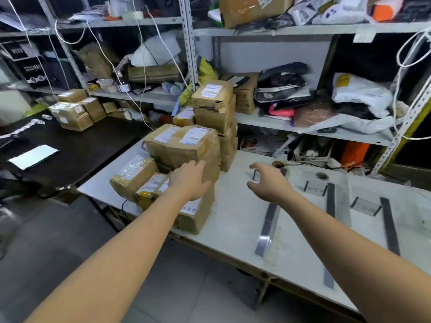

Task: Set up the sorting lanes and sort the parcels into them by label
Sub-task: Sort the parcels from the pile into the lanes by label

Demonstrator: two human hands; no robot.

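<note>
Several taped cardboard parcels with white labels are heaped on the left part of the white table [235,220]. The biggest parcel [182,145] lies on top of the front heap, and a taller stack [215,113] rises behind it. My left hand [189,180] lies with straight fingers against the near right side of the big parcel. My right hand [268,180] hovers over the table to the right of the heap, fingers spread and holding nothing. Dark tape strips [267,229] mark lanes on the table, each with a small label card [366,206] at its head.
Metal shelves [279,29] crammed with bags and boxes stand behind the table. A black table [81,150] at the left carries more boxes and a white sheet. A cable hole [278,163] sits at the table's back. Grey floor lies in front.
</note>
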